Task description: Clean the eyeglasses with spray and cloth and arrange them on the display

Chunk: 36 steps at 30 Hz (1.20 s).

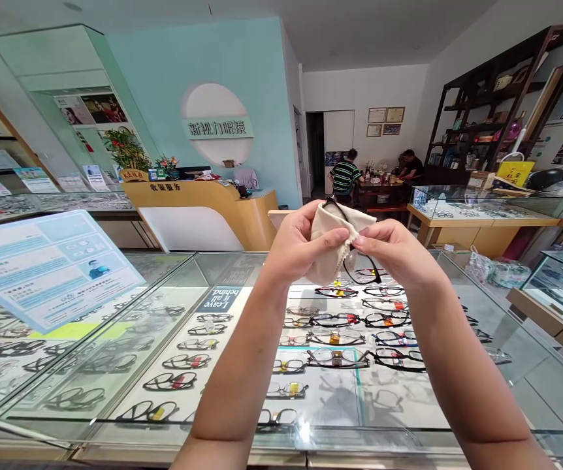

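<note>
Both hands up just right of frame centre, above the counter, working on one bundle: a cream soft cloth with a zigzag-cut edge (328, 224) folded over a pair of black-framed eyeglasses (378, 277). Left hand (292, 249) grips the bundle from the left, thumb pressed flat on the near face, fingers mostly hidden behind. Right hand (399, 251) pinches the cloth at its right edge, thumb and index nearly meeting the left thumb. So the glasses sit between the two hands, partly wrapped: one dark piece pokes out at the top of the cloth, another curves out below, just under the right thumb. Can't tell which lens is inside the fold.

Under the bundle, well apart from it: a glass-topped display counter (360, 434) across the lower frame, rows of folded eyeglasses with coloured tags (337, 358) inside, plus a dark blue-grey card with white lettering, upside down (221, 299), left of the left forearm. Pale blue printed sheet (51, 267) at left of frame. Background: curved wood-and-white reception desk (213, 196) upper centre-left, person in a striped shirt (344, 173) and person in dark clothing (411, 166) upper right of centre, both well beyond the hands
</note>
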Each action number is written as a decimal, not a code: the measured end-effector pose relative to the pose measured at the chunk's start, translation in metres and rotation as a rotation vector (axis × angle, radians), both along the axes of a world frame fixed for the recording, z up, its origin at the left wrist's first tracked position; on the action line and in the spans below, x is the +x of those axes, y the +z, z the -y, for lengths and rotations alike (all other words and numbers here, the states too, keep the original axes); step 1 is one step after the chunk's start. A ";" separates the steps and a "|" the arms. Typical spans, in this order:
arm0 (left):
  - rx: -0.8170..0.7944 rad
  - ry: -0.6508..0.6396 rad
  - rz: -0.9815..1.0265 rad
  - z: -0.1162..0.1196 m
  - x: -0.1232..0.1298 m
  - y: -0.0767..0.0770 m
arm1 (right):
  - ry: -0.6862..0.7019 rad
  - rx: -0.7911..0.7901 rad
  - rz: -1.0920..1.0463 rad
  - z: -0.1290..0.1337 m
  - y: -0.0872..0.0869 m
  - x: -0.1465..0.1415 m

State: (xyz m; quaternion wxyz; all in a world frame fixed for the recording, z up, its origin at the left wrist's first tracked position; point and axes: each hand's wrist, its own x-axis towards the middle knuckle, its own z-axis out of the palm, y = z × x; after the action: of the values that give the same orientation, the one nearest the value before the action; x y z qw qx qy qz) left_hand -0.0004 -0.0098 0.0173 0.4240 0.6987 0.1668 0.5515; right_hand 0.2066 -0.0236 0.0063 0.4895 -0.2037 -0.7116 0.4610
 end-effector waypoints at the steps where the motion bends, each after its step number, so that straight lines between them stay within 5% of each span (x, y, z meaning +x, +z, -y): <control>1: 0.027 0.039 0.032 0.001 0.005 -0.002 | 0.012 -0.004 0.008 0.000 0.000 -0.001; 7: 0.102 0.213 0.216 0.000 0.021 -0.007 | 0.009 0.001 0.052 0.005 0.002 -0.006; 14: -0.093 -0.107 0.019 -0.003 -0.002 -0.001 | 0.013 -0.031 -0.065 -0.002 0.001 -0.001; 21: 0.032 0.189 0.257 0.000 0.026 -0.010 | 0.039 -0.037 0.004 -0.004 -0.006 -0.007; 25: -0.122 0.155 0.307 -0.007 0.026 -0.009 | -0.010 -0.032 -0.006 -0.006 -0.006 -0.011; 32: -0.367 0.058 0.445 -0.024 0.011 -0.002 | -0.338 0.165 -0.114 -0.009 0.004 0.004; 36: -0.439 0.003 0.449 -0.025 0.013 -0.002 | -0.613 0.388 0.076 0.004 0.002 -0.007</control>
State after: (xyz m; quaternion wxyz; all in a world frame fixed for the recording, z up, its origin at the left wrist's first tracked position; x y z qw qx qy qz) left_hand 0.0131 0.0149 0.0150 0.5901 0.4511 0.1851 0.6435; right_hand 0.1999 -0.0272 0.0082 0.6076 -0.3280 -0.7094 0.1415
